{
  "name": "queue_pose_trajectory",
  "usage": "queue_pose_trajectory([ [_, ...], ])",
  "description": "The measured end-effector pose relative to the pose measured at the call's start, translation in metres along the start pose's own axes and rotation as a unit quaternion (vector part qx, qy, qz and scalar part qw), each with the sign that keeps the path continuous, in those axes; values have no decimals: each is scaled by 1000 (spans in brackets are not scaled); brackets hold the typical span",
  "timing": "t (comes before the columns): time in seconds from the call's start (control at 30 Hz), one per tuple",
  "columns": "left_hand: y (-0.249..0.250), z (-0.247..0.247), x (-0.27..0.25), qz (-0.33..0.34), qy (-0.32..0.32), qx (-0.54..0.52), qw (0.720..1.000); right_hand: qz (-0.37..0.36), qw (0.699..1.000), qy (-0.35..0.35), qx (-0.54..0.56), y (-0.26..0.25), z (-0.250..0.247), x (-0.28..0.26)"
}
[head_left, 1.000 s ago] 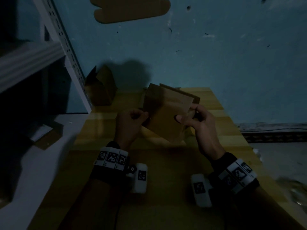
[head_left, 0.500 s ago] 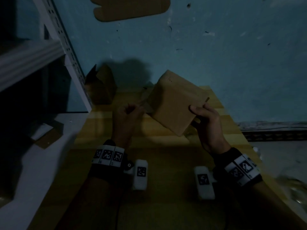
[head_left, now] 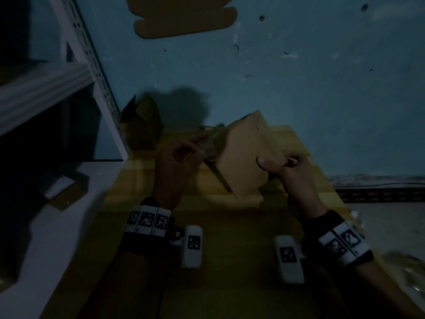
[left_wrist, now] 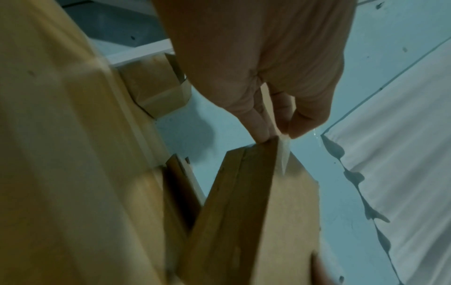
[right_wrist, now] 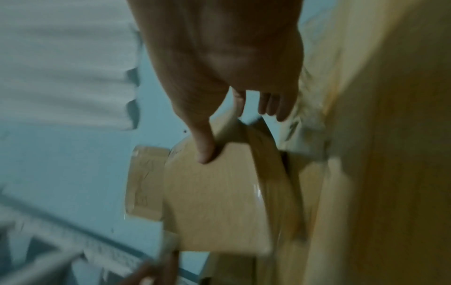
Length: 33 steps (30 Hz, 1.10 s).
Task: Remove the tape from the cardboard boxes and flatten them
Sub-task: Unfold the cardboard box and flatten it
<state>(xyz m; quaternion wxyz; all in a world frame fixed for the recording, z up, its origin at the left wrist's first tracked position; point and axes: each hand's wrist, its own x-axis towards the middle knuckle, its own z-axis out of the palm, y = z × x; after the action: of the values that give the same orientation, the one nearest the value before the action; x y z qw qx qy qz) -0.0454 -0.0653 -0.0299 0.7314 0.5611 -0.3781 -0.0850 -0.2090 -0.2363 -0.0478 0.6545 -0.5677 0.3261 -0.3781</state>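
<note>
You hold the brown cardboard box tilted above the wooden table, between your hands. Your right hand grips its right edge, thumb on the flat face. Your left hand pinches a clear, glossy tape strip at its left side. A second box stands by the wall.

box tan-brown | tape clear, glossy | bench yellow wood | wall teal-blue | wristbands black-white checker markers

No readable text anywhere; the wristbands and wrist cameras carry only black-and-white square marker patterns.
</note>
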Motion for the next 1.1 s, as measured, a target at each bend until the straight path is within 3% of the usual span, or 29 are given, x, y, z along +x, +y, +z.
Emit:
queue_pose_trajectory([
  [0.13, 2, -4, 2, 18, -19, -33, 999, -104, 987, 37, -117, 2, -2, 2],
  [0.23, -1, -7, 5, 37, -55, -50, 997, -134, 979, -56, -140, 0, -2, 2],
  [0.3, -2, -10, 5, 46, -90, -45, 994, -107, 981, -143, -80, -4, -1, -3],
  [0.37, -3, -14, 7, 58, -118, -46, 990, -38, 985, -168, -12, -12, 1, -11],
  [0.5, -4, -15, 8, 76, -155, -15, 985, 1, 975, -209, -71, -16, 0, -12],
  [0.6, -3, -14, 6, 50, -152, -23, 987, 33, 963, -249, -100, -14, 7, -13],
  [0.7, 0, -18, 7, 50, -128, -9, 990, 40, 963, -255, -80, -13, 10, -14],
  [0.87, 3, -20, 6, 57, -84, 50, 993, 24, 968, -245, 50, -14, 9, -14],
  [1.1, 5, -17, 2, 31, -90, 51, 994, 22, 968, -233, 86, -16, 9, -13],
])
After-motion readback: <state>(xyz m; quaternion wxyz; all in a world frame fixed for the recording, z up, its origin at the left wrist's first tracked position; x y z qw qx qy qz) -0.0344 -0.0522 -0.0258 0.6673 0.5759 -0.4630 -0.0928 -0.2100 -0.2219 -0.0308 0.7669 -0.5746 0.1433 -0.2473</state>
